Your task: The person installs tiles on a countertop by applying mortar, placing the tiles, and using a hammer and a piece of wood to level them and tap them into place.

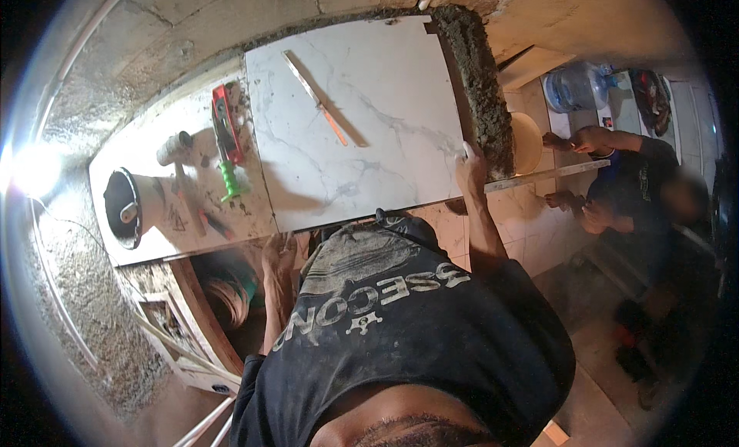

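Observation:
A large white marble-look tile lies on the counter in front of me. My right hand grips its right edge near the front corner, fingers bent over the rim. At the front left corner, my left hand is closed on the tile's edge, its fingertips partly hidden. On the tile rests a thin flat blade with an orange end. Grey wet mortar forms a rough strip just beyond the tile's right side.
Left on the counter are a mallet, a red tool, a green-handled tool and a bucket. At right, a co-worker's hands are near a long straight bar, a cream bucket and a water jug.

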A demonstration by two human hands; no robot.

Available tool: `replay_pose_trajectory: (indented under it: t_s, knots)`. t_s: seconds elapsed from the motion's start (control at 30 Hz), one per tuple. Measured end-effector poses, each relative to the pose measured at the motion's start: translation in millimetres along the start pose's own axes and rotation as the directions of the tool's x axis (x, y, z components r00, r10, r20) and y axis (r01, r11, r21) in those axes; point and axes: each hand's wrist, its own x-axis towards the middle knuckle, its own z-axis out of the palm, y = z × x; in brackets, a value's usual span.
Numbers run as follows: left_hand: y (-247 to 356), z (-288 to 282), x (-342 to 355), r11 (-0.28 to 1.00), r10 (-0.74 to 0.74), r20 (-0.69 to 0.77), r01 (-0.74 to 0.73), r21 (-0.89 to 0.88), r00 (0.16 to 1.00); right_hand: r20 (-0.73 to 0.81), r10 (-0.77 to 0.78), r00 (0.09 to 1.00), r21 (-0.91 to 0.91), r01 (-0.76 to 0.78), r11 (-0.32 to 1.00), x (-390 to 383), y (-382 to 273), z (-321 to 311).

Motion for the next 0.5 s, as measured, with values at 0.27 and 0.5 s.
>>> replay_pose_trajectory:
  t_s: [0.27,0.5]
  knots:
    - [36.4,67.4,-34.8,0.634,0.146,-0.07,-0.039,0.772,0.987,0.087,-0.093,0.992,0.096,0.084,0.992,-54.8,59.3,-12.6]
    - [2.8,61.5,7.2,0.952,-0.124,-0.349,0.012,-0.307,0.929,0.244,-0.095,0.965,0.114,0.068,0.991,-52.4,1.6,-9.6]
